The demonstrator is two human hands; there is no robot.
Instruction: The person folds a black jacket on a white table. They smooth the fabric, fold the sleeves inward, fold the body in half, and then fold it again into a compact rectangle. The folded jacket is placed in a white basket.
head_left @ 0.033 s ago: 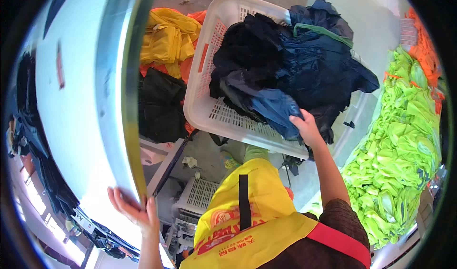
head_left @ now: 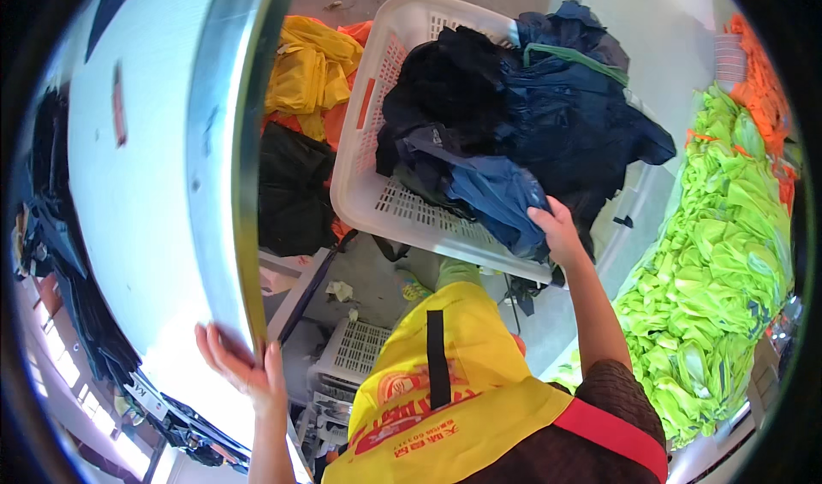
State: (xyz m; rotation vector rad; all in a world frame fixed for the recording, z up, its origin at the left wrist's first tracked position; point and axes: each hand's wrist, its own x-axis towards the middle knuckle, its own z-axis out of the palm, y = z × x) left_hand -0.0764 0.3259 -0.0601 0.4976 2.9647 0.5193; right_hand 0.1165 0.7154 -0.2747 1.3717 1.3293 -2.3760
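Note:
My right hand [head_left: 558, 231] is closed on the near edge of a blue garment [head_left: 497, 195], thumb and fingers pinching the cloth. That garment lies in a heap with black clothing [head_left: 445, 82] and a dark navy garment with green trim [head_left: 574, 107]. The heap fills much of a white slatted plastic basket [head_left: 445, 243] and spills over its right side. My left hand [head_left: 244, 371] rests at the edge of a white tabletop [head_left: 137, 227], its fingers stretched over the surface and its thumb apart at the rim. It holds nothing that I can see.
Yellow cloth [head_left: 310, 65] and a black cloth piece [head_left: 295, 193] lie left of the basket. A big bright-green pile of fabric [head_left: 711, 279] stands at the right, with orange fabric [head_left: 758, 82] behind it. A smaller white crate [head_left: 355, 347] sits low by the table.
The blue cloth in my right hand has shifted slightly and spread a little. The view has moved slightly; my left hand keeps its place at the table edge.

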